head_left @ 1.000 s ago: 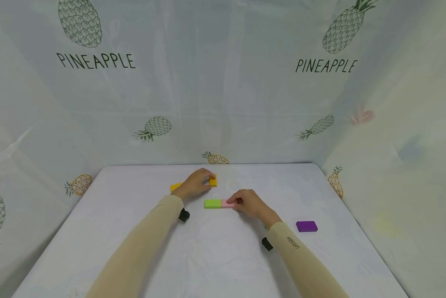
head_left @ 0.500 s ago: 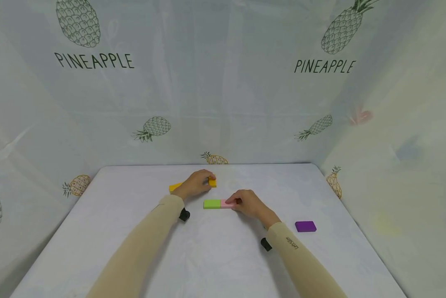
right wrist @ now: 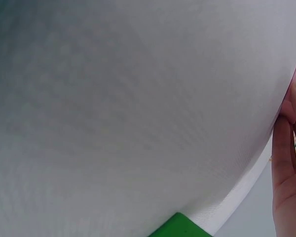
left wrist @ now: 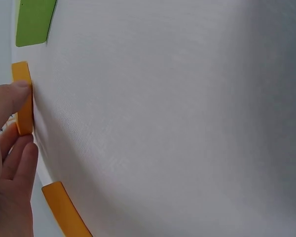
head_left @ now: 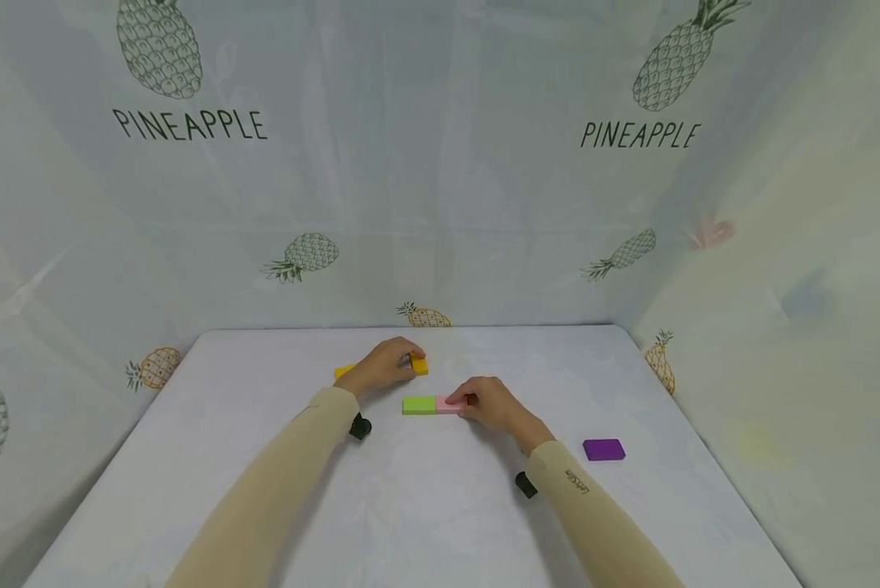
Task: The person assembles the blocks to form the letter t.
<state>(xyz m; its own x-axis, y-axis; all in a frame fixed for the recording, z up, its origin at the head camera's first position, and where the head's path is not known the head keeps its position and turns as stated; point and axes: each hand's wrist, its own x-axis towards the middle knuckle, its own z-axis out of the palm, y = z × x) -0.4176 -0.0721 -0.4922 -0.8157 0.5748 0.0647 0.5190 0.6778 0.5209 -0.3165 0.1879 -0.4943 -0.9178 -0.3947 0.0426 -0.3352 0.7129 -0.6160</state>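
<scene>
My left hand (head_left: 383, 365) pinches a small yellow-orange block (head_left: 420, 365) between thumb and fingers, behind the light green block (head_left: 419, 405). In the left wrist view the thumb lies on one face of this yellow-orange block (left wrist: 24, 116), with fingertips at its end. My right hand (head_left: 490, 404) holds the pink block (head_left: 447, 405), which lies end to end with the light green one on the table. Fingers partly cover the pink block. A second yellow block (head_left: 344, 371) lies by the left wrist, partly hidden behind it.
A purple block (head_left: 604, 449) lies right of the right forearm. The right wrist view shows a dark green block (right wrist: 180, 228), mostly out of frame. The white table (head_left: 440, 506) ends at a pineapple-print curtain (head_left: 440, 163) behind and at the sides.
My left hand has brought the yellow-orange block slightly nearer to the light green block. My right hand stays on the pink block.
</scene>
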